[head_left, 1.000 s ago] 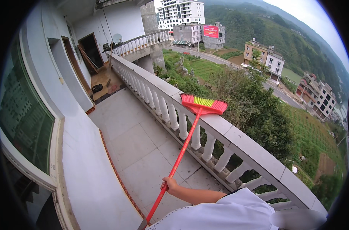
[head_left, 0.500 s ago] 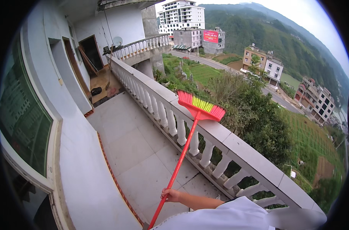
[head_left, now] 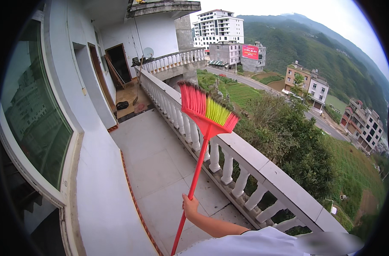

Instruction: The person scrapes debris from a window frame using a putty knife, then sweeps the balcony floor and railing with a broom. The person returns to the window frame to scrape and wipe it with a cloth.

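With fingers point(head_left: 185, 200) of right hand point(head_left: 191, 207) wrapped round red handle point(head_left: 197, 170), lower centre, likely to balance broom point(head_left: 208, 127) bristles-up at upper centre, overlapping railing point(head_left: 288, 185); can't tell if touching. No sight of left hand, can't tell its fingers.

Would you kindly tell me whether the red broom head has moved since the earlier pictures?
Yes. Judged against the balcony railing, the broom head has shifted left and upward in the view.
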`<state>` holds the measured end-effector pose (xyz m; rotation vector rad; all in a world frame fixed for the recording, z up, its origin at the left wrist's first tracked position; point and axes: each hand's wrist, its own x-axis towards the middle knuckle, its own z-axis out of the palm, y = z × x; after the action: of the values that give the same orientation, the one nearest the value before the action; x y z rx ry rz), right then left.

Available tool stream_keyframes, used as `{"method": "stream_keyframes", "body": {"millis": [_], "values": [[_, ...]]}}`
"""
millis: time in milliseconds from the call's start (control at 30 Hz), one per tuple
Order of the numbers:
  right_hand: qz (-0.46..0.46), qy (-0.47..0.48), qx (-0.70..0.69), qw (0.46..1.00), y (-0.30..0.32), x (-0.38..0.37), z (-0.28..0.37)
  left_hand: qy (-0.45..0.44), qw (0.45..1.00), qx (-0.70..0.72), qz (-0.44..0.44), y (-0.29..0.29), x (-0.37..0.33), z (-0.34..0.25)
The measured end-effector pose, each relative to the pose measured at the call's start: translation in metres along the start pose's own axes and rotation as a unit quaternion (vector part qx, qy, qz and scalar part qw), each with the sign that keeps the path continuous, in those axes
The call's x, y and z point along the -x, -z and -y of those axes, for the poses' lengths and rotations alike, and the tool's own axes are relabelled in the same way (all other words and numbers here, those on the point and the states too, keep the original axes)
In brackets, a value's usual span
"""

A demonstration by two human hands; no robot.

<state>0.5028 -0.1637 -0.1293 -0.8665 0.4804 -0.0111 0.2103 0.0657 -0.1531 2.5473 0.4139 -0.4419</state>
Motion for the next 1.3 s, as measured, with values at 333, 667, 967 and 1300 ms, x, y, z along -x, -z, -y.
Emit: {"method": "stream_keyframes", "body": {"millis": [333, 667, 967, 1300], "values": [[0.047, 0.102, 0.119, 0.987, 0.028, -0.033, -0.050, 0.068, 0.995, 0.062, -0.022, -0.028, 0.007, 0.004], [0.048, 0.184, 0.146, 0.971, 0.072, -0.045, -0.098, 0.122, 0.983, 0.127, -0.041, -0.056, 0.016, 0.011], [0.064, 0.228, 0.194, 0.952, 0.107, -0.048, -0.105, 0.150, 0.974, 0.162, -0.047, -0.073, 0.019, 0.019], [0.063, 0.259, 0.246, 0.932, 0.130, -0.040, -0.092, 0.201, 0.943, 0.255, -0.076, -0.113, 0.032, 0.050]]}}
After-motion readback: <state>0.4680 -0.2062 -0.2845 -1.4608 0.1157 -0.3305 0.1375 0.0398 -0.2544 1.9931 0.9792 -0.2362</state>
